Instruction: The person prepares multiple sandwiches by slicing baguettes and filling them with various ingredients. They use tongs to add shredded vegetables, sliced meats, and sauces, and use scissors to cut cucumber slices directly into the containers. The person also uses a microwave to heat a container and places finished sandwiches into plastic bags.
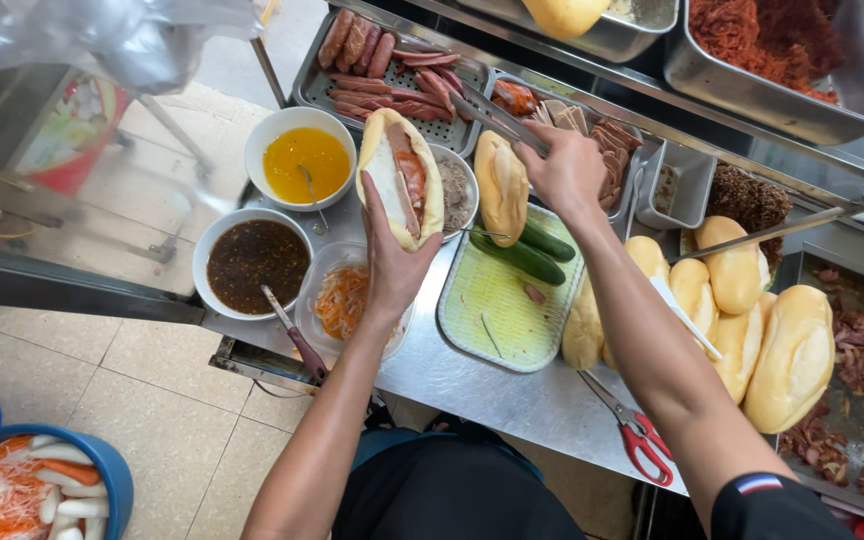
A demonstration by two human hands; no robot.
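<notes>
Near edge, outside the counter [472, 385]: blue tub [102, 465] of shredded carrot and white radish chunks, low left. Red-handled scissors [637, 435] lie on the steel near right.

My left hand [392, 265] cups the split baguette [399, 175] from underneath, fingers wrapped up its side, grip closed on it. It sits above the counter between the orange sauce bowl [304, 160] and a small bowl of grey-brown paste [455, 195]. Filling inside looks like white spread plus a pink meat strip. Judgement: light, crust crisp and flaky, crumb soft, so it crushes if squeezed. Hold under the belly, hinge down, so the filling stays in.

Left of that hand: dark sauce bowl [252, 265] with a spoon, clear tub of pickled carrot [344, 300]. Right: pale green tray [497, 300], two cucumbers [527, 250], another loaf. Pile of smooth golden loaves [742, 320] further right.

My right hand [567, 170] reaches far, grip clamped on metal tongs [497, 115] pointing at the perforated steel tray of sausages [392, 60]. Tongs are stiff, slick, thin; hold mid-shank. Sliced meat beside it. Farthest: steel pan of red shredded floss [782, 45].
</notes>
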